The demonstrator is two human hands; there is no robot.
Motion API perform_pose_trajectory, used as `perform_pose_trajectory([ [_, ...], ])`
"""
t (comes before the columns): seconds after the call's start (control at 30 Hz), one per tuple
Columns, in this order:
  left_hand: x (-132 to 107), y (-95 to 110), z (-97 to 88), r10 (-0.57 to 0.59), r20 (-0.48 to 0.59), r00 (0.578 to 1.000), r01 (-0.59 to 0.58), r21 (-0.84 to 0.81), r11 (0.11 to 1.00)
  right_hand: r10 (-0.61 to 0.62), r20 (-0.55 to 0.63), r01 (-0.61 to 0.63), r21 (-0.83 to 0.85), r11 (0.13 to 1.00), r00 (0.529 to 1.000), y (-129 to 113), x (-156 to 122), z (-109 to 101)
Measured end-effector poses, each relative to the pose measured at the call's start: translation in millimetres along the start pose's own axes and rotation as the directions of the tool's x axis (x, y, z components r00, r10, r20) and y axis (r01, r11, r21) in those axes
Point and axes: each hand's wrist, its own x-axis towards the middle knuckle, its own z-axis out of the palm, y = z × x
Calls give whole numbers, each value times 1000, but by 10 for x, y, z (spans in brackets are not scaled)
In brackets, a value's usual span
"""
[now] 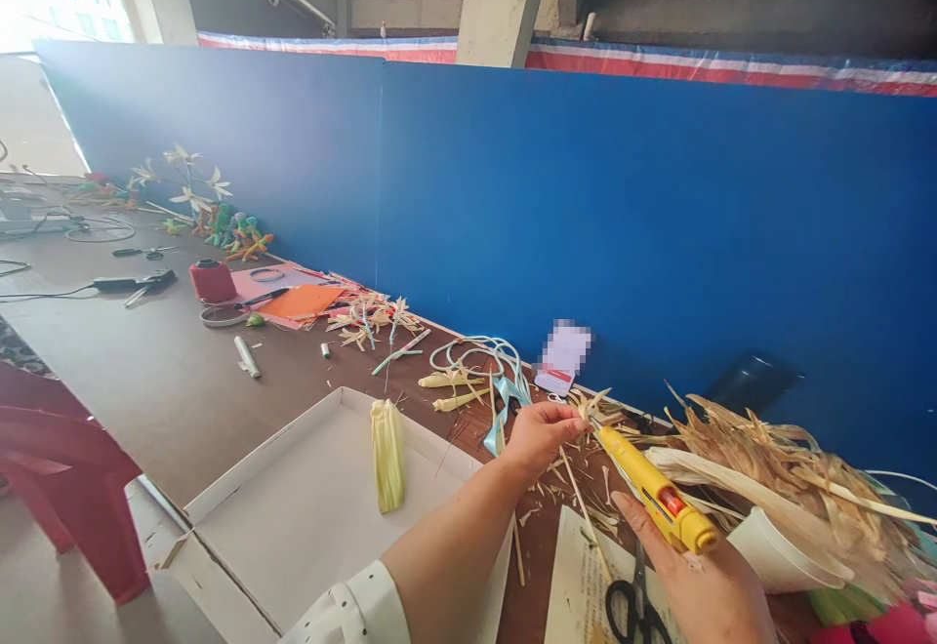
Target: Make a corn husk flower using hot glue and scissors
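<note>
My left hand [538,441] pinches a small pale flower made of husk strips [594,404] between thumb and fingertips. In my right hand [710,585] is a yellow hot glue gun [648,483] with a red switch, its nozzle pointing at the flower near my left fingertips. Below the gun, black-handled scissors [631,610] lie on a printed sheet [567,590], partly hidden by my right hand. A thin stick [578,498] slants down from beside my left hand. Left of my forearm, a folded yellow-green husk piece [387,459] lies in a shallow white box [264,454].
Dried husks [783,449] and a white cup [787,551] crowd the right side. A phone [563,356] leans on the blue partition [622,205]. Light-blue cord [475,343], orange paper [304,301] and a red thread spool [212,281] lie farther left. A red stool [73,468] stands beside the table.
</note>
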Motion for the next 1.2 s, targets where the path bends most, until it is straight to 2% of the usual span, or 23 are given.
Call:
perform_pose_trajectory([
  [0.07, -3, 0, 1, 2, 7, 1000, -2, -2, 1000, -30, -17, 29, -33, 999, 999, -5, 3, -9],
  [0.17, -9, 9, 4, -1, 18, 1000, 1, -8, 1000, -168, -41, 162, -112, 980, 985, -6, 26, -43],
  [0.23, -11, 15, 4, -3, 10, 1000, 3, -2, 1000, -218, -6, 215, -148, 965, 976, 8, 41, -66],
  [0.37, -1, 10, 1, -9, 8, 1000, 9, 7, 1000, -182, 112, 195, -121, 973, 977, 69, 28, -73],
  [0.5, 5, 3, 1, -19, 8, 1000, 19, 11, 1000, -213, 105, 222, -87, 971, 971, 148, -33, -33],
  [0.67, -4, 23, 10, -37, 6, 999, 37, 8, 999, -164, 115, 176, -112, 978, 980, 274, -116, 31],
  [0.93, 7, -3, 0, -29, 10, 1000, 29, -7, 1000, -235, 169, 267, -197, 943, 957, 396, -171, 92],
  [1.2, -4, 31, 18, -31, 27, 999, 32, -46, 998, -240, 147, 270, -245, 931, 960, 352, -155, 77],
])
